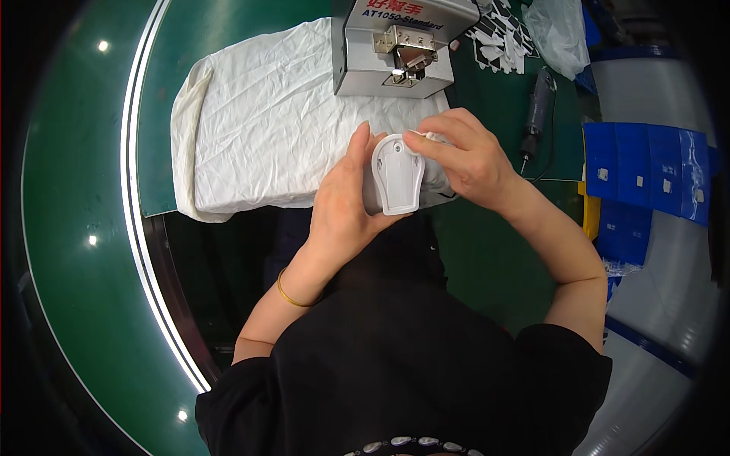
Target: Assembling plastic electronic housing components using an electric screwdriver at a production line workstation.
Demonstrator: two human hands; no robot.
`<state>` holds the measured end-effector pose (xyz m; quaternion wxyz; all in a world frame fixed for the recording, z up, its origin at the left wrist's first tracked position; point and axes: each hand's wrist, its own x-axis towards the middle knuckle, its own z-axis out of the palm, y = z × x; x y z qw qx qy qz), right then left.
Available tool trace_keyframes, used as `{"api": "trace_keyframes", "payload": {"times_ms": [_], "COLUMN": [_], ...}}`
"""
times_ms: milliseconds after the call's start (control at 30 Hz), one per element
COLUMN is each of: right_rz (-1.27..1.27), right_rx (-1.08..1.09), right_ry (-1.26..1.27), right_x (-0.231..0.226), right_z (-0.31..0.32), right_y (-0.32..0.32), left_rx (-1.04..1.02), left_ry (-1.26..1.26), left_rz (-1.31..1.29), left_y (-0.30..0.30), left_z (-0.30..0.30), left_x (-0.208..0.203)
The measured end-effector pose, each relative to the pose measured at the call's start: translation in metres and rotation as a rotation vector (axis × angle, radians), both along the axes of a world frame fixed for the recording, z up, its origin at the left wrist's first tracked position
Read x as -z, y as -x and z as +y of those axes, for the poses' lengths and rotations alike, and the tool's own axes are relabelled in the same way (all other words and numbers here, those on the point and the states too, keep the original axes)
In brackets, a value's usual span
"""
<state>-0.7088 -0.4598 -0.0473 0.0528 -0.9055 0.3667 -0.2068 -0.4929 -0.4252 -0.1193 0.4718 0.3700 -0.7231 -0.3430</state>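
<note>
My left hand (340, 199) is wrapped round a white plastic housing (401, 182), wide and rounded at the far end and narrower toward me. Its hollow inner side faces up, with a small round hole near the rounded end. My right hand (473, 156) is closed in a pinch at the housing's far right edge, thumb and forefinger pressed together. A bit of white shows by those fingers, but what they hold is too small to make out. Beneath both hands lies a crumpled white cloth (258, 125) on the green table.
A grey metal machine (395, 64) with a steel fixture stands just beyond my hands. To the right lie a dark electric screwdriver (538, 114), a heap of white plastic pieces (502, 45) and a clear plastic bag (559, 34). Blue bins (646, 163) stand farther right.
</note>
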Motion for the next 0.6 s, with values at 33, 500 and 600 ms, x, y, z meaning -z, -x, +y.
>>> {"api": "trace_keyframes", "payload": {"times_ms": [33,500,600], "right_rz": [-0.018,-0.091,-0.106], "right_rx": [0.0,0.045,0.027], "right_ry": [0.015,-0.008,0.006], "right_x": [0.001,0.0,0.004], "right_z": [-0.002,0.002,0.001], "right_y": [-0.004,-0.02,-0.012], "left_rx": [-0.005,0.002,0.01], "left_ry": [0.01,-0.03,-0.08], "left_rz": [-0.009,-0.048,-0.037], "left_y": [0.0,-0.002,-0.004], "left_z": [-0.001,0.001,0.002], "left_x": [-0.001,0.0,-0.002]}}
